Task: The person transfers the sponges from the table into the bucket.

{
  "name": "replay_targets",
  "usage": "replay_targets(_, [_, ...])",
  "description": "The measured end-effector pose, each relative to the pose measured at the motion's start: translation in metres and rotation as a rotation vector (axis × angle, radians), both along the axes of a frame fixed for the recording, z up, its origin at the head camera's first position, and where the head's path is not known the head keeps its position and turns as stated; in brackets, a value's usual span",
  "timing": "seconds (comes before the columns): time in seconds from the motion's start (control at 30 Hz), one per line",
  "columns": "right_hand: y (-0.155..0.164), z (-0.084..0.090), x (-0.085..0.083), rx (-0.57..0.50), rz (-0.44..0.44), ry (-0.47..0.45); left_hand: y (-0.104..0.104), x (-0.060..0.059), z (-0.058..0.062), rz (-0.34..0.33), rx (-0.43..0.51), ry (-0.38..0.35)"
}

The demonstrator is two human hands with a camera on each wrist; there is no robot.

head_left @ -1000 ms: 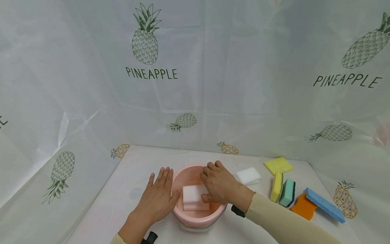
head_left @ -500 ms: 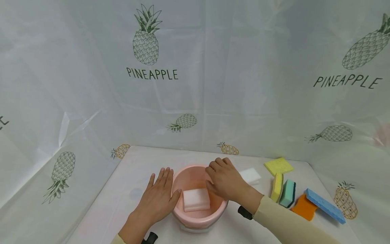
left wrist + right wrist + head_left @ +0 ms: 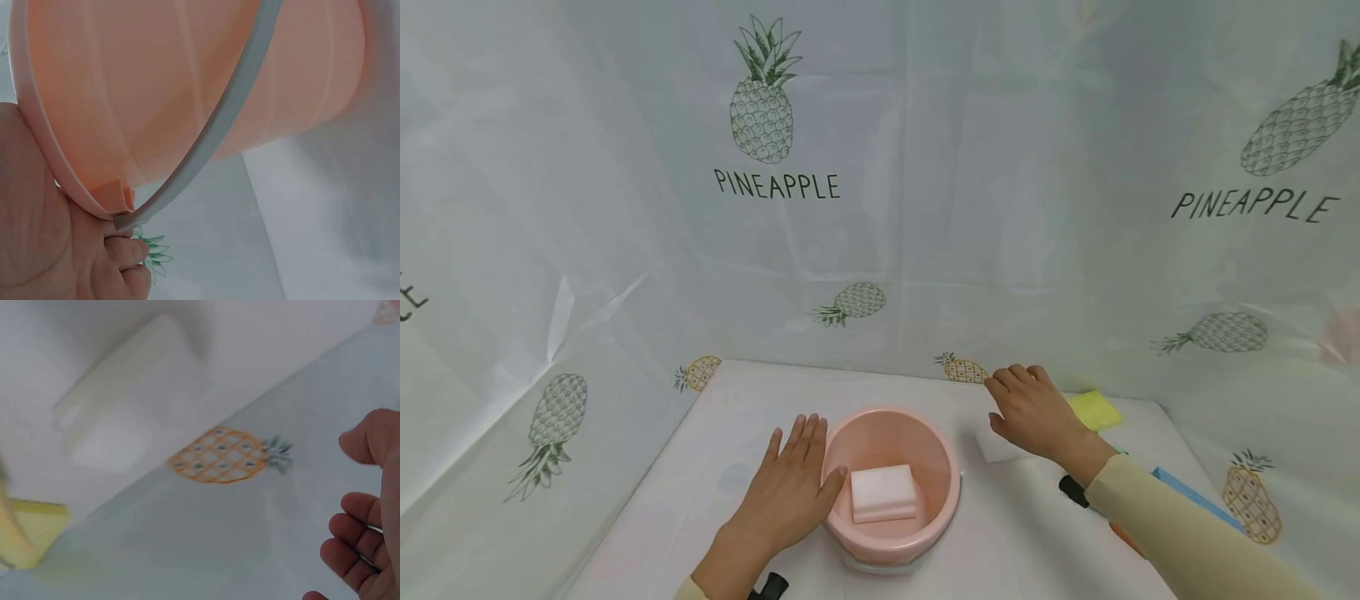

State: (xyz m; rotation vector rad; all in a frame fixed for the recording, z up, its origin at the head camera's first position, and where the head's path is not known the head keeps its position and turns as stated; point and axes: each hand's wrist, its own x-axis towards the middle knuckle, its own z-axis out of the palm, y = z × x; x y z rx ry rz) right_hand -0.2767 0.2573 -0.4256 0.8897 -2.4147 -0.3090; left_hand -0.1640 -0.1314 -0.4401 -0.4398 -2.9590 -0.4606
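Observation:
A pink bucket (image 3: 953,492) stands in the middle of the table in the head view, with white sponge blocks (image 3: 883,490) lying at its bottom. My left hand (image 3: 790,487) rests against its left rim, fingers straight; the left wrist view shows the palm (image 3: 37,250) at the rim beside the grey handle (image 3: 215,134). Right of the bucket, my right hand (image 3: 1036,417) hovers above more white sponges (image 3: 997,447), partly covering them. Nothing is between its bent thumb and fingers (image 3: 350,531); in the right wrist view these white sponges (image 3: 131,400) are blurred and apart from it.
A yellow sponge (image 3: 1097,410) lies behind my right wrist. My right sleeve (image 3: 1180,525) hides most of a blue sponge (image 3: 1198,498) and an orange piece (image 3: 1126,540). A pineapple-print sheet (image 3: 925,208) rises behind the table.
My right hand has left the bucket and moved right, over the white sponges on the table. The sponges in the bucket have come into full view. The left hand has stayed put.

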Motion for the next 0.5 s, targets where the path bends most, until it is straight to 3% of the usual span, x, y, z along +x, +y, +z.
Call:
replay_targets(0.2, [0.029, -0.021, -0.004, 0.094, -0.063, -0.085, 0.000, 0.002, 0.002, 0.003, -0.004, -0.004])
replay_targets(0.5, [0.060, -0.051, -0.010, 0.184, -0.064, -0.145, 0.001, 0.001, 0.001, 0.006, 0.005, -0.005])
